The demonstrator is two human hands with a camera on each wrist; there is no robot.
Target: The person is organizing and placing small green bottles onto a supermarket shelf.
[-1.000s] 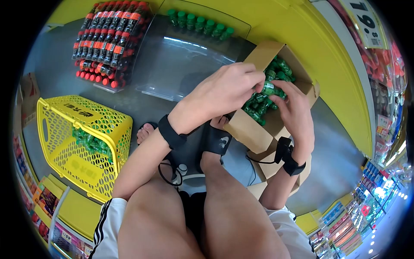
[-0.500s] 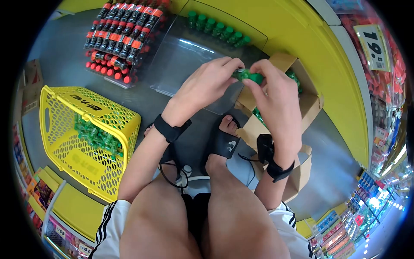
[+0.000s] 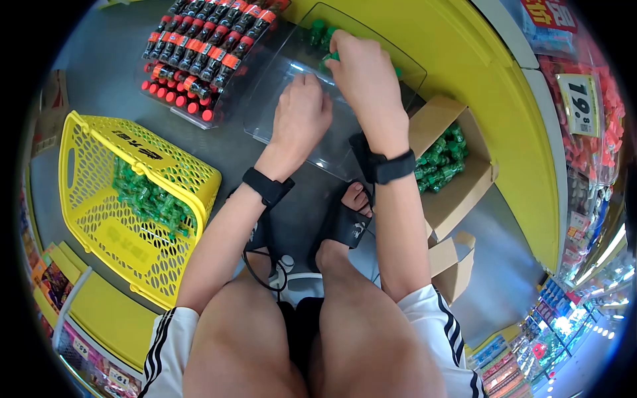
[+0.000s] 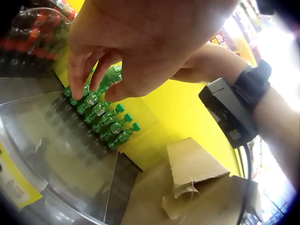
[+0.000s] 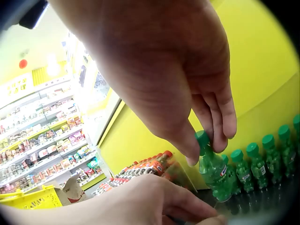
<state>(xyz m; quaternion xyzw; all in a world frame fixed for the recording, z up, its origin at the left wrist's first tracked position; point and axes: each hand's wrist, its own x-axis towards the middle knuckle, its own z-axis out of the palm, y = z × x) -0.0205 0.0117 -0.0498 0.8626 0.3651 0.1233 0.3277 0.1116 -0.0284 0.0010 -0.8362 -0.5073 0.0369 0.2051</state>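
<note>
"What is the right hand (image 3: 365,73) doing?"

"It's pinching a green bottle (image 5: 215,176) around the cap and neck, thumb on one side, fingers on the other. The bottle's cap is pointing upward."

"Where are they sitting, if we're reading the head view as a clock?"

"Between twelve and one, over the far part of a clear tray (image 3: 348,129). Whether the bottle's base is touching the tray floor, I cannot tell."

"And what is neighbouring it?"

"A row of green bottles (image 5: 258,166) is standing just beside it, stretching toward two o'clock from it in the right wrist view."

"How is the left hand (image 3: 300,116) looking?"

"It's hovering above the tray just short of twelve, near the right hand but apart from it. In the left wrist view its fingers are hanging relaxed, the thumb spreading away from them."

"What else is showing around them?"

"A cardboard carton (image 3: 458,204) is gaping between two and three, with heaped green bottles (image 3: 441,159) lying inside. A yellow basket (image 3: 192,171) is sitting at nine, holding more green bottles (image 3: 147,199). Toward eleven, dark bottles with red caps (image 3: 202,50) are standing packed in rows."
</note>
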